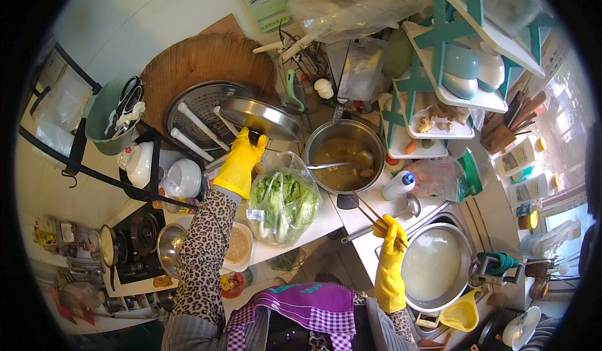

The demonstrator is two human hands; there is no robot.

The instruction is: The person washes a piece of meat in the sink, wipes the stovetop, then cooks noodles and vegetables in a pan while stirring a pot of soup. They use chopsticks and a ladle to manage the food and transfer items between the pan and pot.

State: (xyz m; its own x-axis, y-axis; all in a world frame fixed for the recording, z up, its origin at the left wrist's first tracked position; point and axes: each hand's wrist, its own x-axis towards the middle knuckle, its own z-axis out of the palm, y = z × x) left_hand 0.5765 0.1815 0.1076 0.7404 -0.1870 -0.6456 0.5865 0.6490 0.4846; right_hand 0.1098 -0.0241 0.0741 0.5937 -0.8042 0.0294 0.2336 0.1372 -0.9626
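My left hand [239,163], in a yellow rubber glove, grips the dark knob of a shiny metal pot lid [265,117]. The lid is tilted and raised to the left of an uncovered steel pot [310,137]. Inside the pot is a brownish soup [336,153] with chunks, and a metal ladle [363,159] lies in it. My right hand [391,238], gloved likewise, holds a pair of wooden chopsticks [371,212]. Their tips point towards the pot's near handle [347,202]. Below the lid sits a clear plastic bag of leafy greens [284,205].
A basin of cloudy liquid [432,261] stands in the sink at right. Near the pot are a blue-capped white bottle [399,185] and a tiered shelf [430,148]. A wire-like black rack [113,181] and a round wooden board [188,64] stand left.
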